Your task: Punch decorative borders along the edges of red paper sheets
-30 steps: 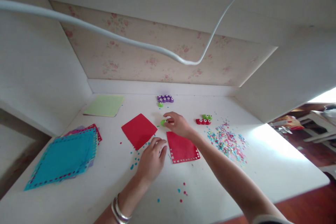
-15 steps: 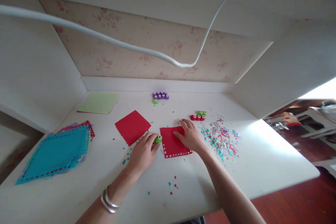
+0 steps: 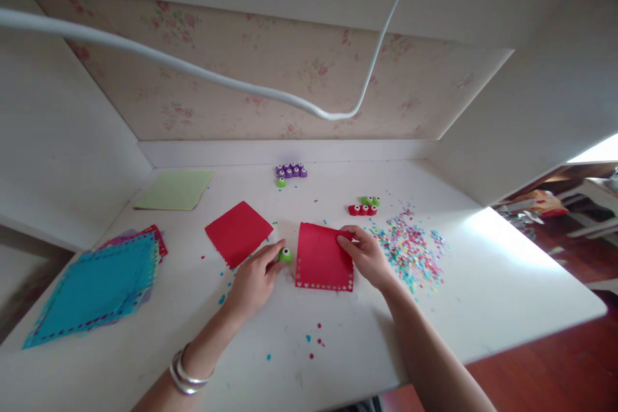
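Observation:
Between the fingers of my left hand (image 3: pixel 253 282) is a small green craft punch (image 3: pixel 285 255) with a white and black button on top. My right hand (image 3: pixel 369 256) pinches the upper right edge of a red paper sheet (image 3: pixel 322 254). Small holes are punched along that sheet's bottom edge and low on its left edge. The green punch is just left of the sheet, apart from it. Another red sheet (image 3: pixel 239 232) lies turned at an angle beyond my left hand.
Purple punches (image 3: pixel 291 170) and a green one (image 3: pixel 281 182) stand at the back. Red punches (image 3: pixel 363 210) and green punches (image 3: pixel 371 200) sit near a pile of confetti (image 3: pixel 410 248). Blue punched sheets (image 3: pixel 96 286) and pale green paper (image 3: pixel 174 189) lie left. A white cable (image 3: pixel 333 116) hangs in front.
My right hand has gone from lying on the red sheet to pinching its right edge, and the sheet has turned slightly. The green punch has moved a little away from the sheet's left edge.

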`<action>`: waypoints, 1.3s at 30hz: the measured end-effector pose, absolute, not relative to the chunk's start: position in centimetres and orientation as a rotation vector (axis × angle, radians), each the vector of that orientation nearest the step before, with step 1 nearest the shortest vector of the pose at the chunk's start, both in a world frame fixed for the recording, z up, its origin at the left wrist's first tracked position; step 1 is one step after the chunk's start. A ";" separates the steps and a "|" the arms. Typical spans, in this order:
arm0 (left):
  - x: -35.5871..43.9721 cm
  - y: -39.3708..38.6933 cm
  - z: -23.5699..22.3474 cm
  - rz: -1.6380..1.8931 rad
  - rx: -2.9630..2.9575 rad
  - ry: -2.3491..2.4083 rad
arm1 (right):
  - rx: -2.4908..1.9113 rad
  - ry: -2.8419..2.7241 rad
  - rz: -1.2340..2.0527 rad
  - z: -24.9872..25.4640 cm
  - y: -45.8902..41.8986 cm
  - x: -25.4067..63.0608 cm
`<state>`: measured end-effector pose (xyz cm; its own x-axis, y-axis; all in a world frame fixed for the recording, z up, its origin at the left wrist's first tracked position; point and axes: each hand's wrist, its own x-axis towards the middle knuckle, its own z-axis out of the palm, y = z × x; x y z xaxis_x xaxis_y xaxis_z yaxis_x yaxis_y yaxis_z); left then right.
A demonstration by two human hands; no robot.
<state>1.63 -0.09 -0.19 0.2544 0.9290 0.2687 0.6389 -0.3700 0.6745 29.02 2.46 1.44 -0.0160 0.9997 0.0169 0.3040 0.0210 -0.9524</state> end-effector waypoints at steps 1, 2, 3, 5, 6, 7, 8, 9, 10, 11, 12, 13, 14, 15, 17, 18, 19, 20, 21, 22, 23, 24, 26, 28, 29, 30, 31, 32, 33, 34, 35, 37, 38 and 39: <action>1.6 0.0 -0.1 0.906 2.086 1.414 | -1.404 -1.400 1.105 1.7 2.4 29.0; 1.5 0.0 -0.1 0.907 2.071 1.410 | -1.406 -1.365 1.157 1.9 2.4 29.0; 1.5 0.1 0.0 0.904 2.053 1.415 | -1.417 -1.348 1.195 2.0 2.4 29.0; 1.4 0.0 0.1 0.886 2.008 1.444 | -1.443 -1.350 1.236 2.0 2.3 28.9; 1.4 -0.1 0.2 0.874 1.985 1.460 | -1.455 -1.355 1.244 1.9 2.3 28.8; 1.5 -0.1 0.3 0.864 1.965 1.473 | -1.463 -1.356 1.248 1.9 2.2 28.7; 1.5 -0.2 0.3 0.854 1.953 1.476 | -1.465 -1.353 1.254 1.8 2.2 28.5; 1.5 -0.2 0.4 0.846 1.945 1.472 | -1.462 -1.348 1.260 1.8 2.2 28.4; 1.5 -0.3 0.4 0.842 1.939 1.465 | -1.460 -1.346 1.262 1.8 2.2 28.3; 1.5 -0.3 0.5 0.842 1.934 1.457 | -1.462 -1.349 1.260 1.8 2.2 28.1; 1.5 -0.3 0.5 0.845 1.931 1.451 | -1.468 -1.356 1.255 1.8 2.2 28.1; 1.5 -0.3 0.5 0.848 1.930 1.446 | -1.475 -1.362 1.249 1.8 2.2 28.0; 1.5 -0.2 0.4 0.851 1.929 1.442 | -1.483 -1.368 1.241 1.8 2.2 28.0; 1.5 -0.2 0.4 0.852 1.930 1.438 | -1.493 -1.373 1.231 1.8 2.3 28.0; 1.5 -0.2 0.4 0.851 1.935 1.430 | -1.507 -1.379 1.211 1.7 2.4 28.1; 1.5 -0.2 0.4 0.849 1.938 1.428 | -1.514 -1.384 1.197 1.6 2.4 28.1; 1.5 -0.2 0.4 0.849 1.942 1.429 | -1.521 -1.391 1.184 1.5 2.4 28.2; 1.5 -0.2 0.4 0.849 1.945 1.432 | -1.526 -1.398 1.174 1.4 2.5 28.2; 1.5 -0.2 0.5 0.850 1.946 1.436 | -1.531 -1.404 1.168 1.3 2.5 28.3; 1.5 -0.2 0.5 0.852 1.944 1.439 | -1.534 -1.410 1.162 1.3 2.5 28.3; 1.6 -0.2 0.5 0.852 1.941 1.441 | -1.537 -1.414 1.158 1.3 2.5 28.4; 1.6 -0.2 0.5 0.853 1.935 1.441 | -1.540 -1.417 1.156 1.2 2.5 28.4; 1.6 -0.2 0.4 0.849 1.928 1.435 | -1.547 -1.410 1.153 1.3 2.5 28.3; 1.5 -0.2 0.3 0.847 1.942 1.431 | -1.547 -1.399 1.159 1.5 2.4 28.3; 1.5 -0.2 0.2 0.848 1.957 1.428 | -1.544 -1.393 1.164 1.5 2.4 28.2; 1.5 -0.2 0.2 0.852 1.975 1.425 | -1.540 -1.387 1.171 1.6 2.4 28.2; 1.5 -0.2 0.1 0.860 1.993 1.422 | -1.535 -1.380 1.178 1.6 2.4 28.2; 1.5 -0.2 0.1 0.868 2.009 1.419 | -1.532 -1.373 1.187 1.6 2.4 28.2; 1.4 -0.2 0.0 0.876 2.020 1.414 | -1.530 -1.366 1.194 1.6 2.4 28.2; 1.4 -0.2 0.0 0.881 2.026 1.410 | -1.529 -1.360 1.202 1.5 2.4 28.3; 1.4 -0.2 0.0 0.883 2.029 1.407 | -1.528 -1.355 1.209 1.5 2.4 28.3; 1.5 -0.2 0.0 0.877 2.027 1.407 | -1.523 -1.352 1.216 1.5 2.4 28.3; 1.5 -0.2 0.1 0.872 2.024 1.410 | -1.518 -1.351 1.221 1.5 2.4 28.4; 1.5 -0.2 0.1 0.868 2.022 1.414 | -1.513 -1.351 1.226 1.5 2.4 28.4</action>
<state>1.48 -0.17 0.12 0.2500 0.9458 0.2072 0.6127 -0.3202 0.7226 28.36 2.41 1.48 -0.0174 0.9853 -0.1698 0.2643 -0.1592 -0.9512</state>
